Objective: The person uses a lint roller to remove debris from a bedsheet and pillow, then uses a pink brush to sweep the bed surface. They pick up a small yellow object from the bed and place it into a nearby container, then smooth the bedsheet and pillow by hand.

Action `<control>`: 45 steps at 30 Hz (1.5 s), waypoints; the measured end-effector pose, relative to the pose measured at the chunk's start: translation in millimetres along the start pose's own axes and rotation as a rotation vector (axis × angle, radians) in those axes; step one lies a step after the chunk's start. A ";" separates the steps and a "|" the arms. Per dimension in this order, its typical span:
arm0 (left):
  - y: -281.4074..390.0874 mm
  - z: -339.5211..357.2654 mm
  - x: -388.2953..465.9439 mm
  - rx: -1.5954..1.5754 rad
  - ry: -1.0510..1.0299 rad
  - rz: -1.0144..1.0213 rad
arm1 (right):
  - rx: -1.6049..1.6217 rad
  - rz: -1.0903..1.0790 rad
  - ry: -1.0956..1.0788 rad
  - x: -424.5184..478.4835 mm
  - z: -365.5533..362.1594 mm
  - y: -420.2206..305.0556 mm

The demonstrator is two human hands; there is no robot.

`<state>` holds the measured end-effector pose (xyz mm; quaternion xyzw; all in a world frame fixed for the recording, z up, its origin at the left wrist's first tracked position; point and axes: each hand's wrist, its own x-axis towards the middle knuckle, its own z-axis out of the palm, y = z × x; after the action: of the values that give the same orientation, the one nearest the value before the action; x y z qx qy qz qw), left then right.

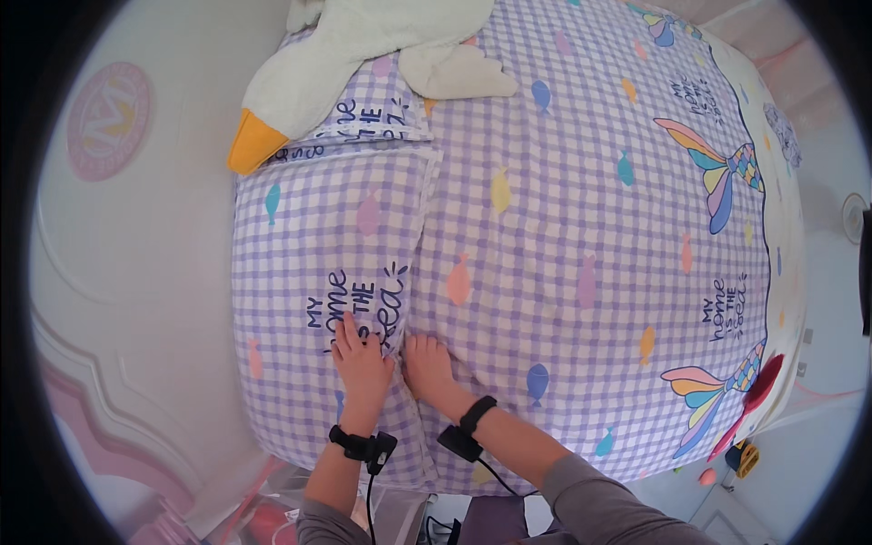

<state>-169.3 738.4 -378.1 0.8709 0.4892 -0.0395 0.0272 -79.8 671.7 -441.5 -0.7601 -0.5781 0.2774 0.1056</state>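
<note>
My left hand [364, 371] lies palm down on a purple-and-white checked pillow [306, 225], its fingers spread over the dark printed lettering. Just right of it, my right hand [428, 368] rests at the pillow's seamed edge, where the pillow meets a matching checked quilt [545, 238]. Its fingers are close together and curl downward; whether they pinch fabric is hidden. Both wrists wear black straps with small boxes and cables. Beyond my hands, a white plush goose [300, 88] with an orange beak lies across a second checked pillow [388, 122].
A pale padded headboard [170, 252] with a round pink emblem [110, 121] borders the bed on the left. A red hairbrush [753, 402] lies at the quilt's lower right. Sheer bed netting [770, 41] hangs at the upper right. Yellow and black items [742, 460] sit past the bed's edge.
</note>
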 end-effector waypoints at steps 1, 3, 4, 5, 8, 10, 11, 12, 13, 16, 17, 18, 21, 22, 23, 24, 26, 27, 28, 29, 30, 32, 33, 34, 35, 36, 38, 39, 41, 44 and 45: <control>-2.0 2.2 -1.4 -0.011 0.049 0.043 | -0.013 0.033 0.004 8.0 4.1 -0.9; -6.8 1.1 0.2 -0.052 0.082 0.057 | -0.042 0.097 0.009 25.9 14.9 3.0; -7.8 -0.9 0.5 -0.077 0.098 0.061 | -0.032 0.048 0.038 28.9 17.1 8.2; -9.8 -5.7 -0.1 -0.119 0.084 0.060 | 0.038 0.004 -0.078 33.8 18.6 14.5; -23.9 -35.2 -7.8 -0.204 0.090 0.076 | 0.195 -0.272 -0.378 27.0 9.1 11.1; -20.5 -56.4 -8.4 -0.286 0.065 0.022 | 0.441 -0.441 -0.267 -34.0 46.5 -0.6; -19.7 -66.7 -7.3 -0.315 0.042 0.013 | 0.685 -0.427 -0.084 -60.7 80.6 -6.1; -26.9 -71.9 -8.2 -0.305 0.057 0.035 | 0.670 -0.346 -0.214 -61.8 83.7 -14.4; -33.9 -73.9 -10.9 -0.296 0.066 0.047 | 0.651 -0.266 -0.357 -65.5 82.6 -20.6; -53.5 -65.6 -20.2 -0.275 0.053 0.039 | 0.521 -0.232 -0.556 -73.8 46.6 -27.0; -53.7 -64.7 -20.4 -0.272 0.049 0.036 | 0.463 -0.253 -0.575 -77.1 33.2 -25.9; -50.2 -62.7 -17.3 -0.295 0.037 0.037 | 0.282 -0.115 -0.624 -85.1 37.3 -24.9; -45.8 -61.4 -14.2 -0.310 0.021 0.047 | 0.068 -0.054 -0.535 -130.5 56.5 -26.4; -47.2 -61.5 -14.9 -0.285 0.031 0.057 | 0.038 -0.055 -0.550 -137.5 65.6 -30.3; -48.4 -61.5 -16.3 -0.259 0.040 0.069 | 0.008 -0.055 -0.564 -141.9 75.4 -35.1; -50.0 -59.0 -17.2 -0.263 0.052 0.075 | -0.025 -0.049 -0.577 -144.6 84.9 -34.7; -52.3 -58.9 -17.9 -0.265 0.078 0.086 | 0.105 -0.123 -0.620 -147.8 99.4 -26.6; -52.1 -59.0 -17.9 -0.259 0.065 0.086 | 0.171 -0.160 -0.642 -145.7 96.0 -26.3; -51.7 -59.8 -18.1 -0.254 0.053 0.085 | 0.206 -0.214 -0.717 -144.5 92.2 -26.0; -51.2 -60.0 -18.5 -0.248 0.040 0.084 | 0.242 -0.268 -0.792 -142.6 88.4 -24.8; -45.5 -56.1 -16.7 -0.235 0.069 0.110 | 0.271 -0.311 -0.861 -140.0 80.9 -20.0; -30.9 -45.7 -17.8 -0.199 0.123 0.151 | 0.418 -0.350 -0.669 -156.7 97.4 -20.2; -16.3 -38.2 -19.5 -0.218 0.103 0.197 | 0.492 -0.373 -0.572 -166.7 108.5 -20.1; 4.3 -28.4 -21.6 -0.235 0.084 0.252 | 0.519 -0.416 -0.529 -172.6 122.7 -17.2; 23.4 -18.6 -24.7 -0.250 0.066 0.307 | 0.545 -0.459 -0.484 -178.0 138.8 -11.1; 32.1 -3.4 -37.3 -0.191 0.002 0.484 | 0.572 -0.508 -0.445 -179.9 145.0 -8.2; 33.0 22.0 -75.3 -0.112 -0.158 0.633 | 0.332 -0.593 -0.588 -194.7 111.1 -1.2; 30.0 25.2 -95.4 -0.087 -0.253 0.605 | 0.212 -0.628 -0.658 -204.0 92.5 9.8; 33.8 12.7 -131.4 0.116 -0.502 0.581 | 0.460 -0.644 -0.263 -234.0 74.1 59.0; 35.0 5.2 -196.4 0.097 -0.730 0.522 | 0.381 -0.247 -0.096 -228.9 -26.3 136.7; 37.2 3.5 -213.4 0.099 -0.693 0.545 | 0.288 -0.248 0.110 -229.6 -42.9 172.1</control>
<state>-248.3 537.4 -360.9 0.9036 0.2012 -0.3440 0.1573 43.8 410.1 -420.3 -0.6740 -0.6152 0.3001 0.2780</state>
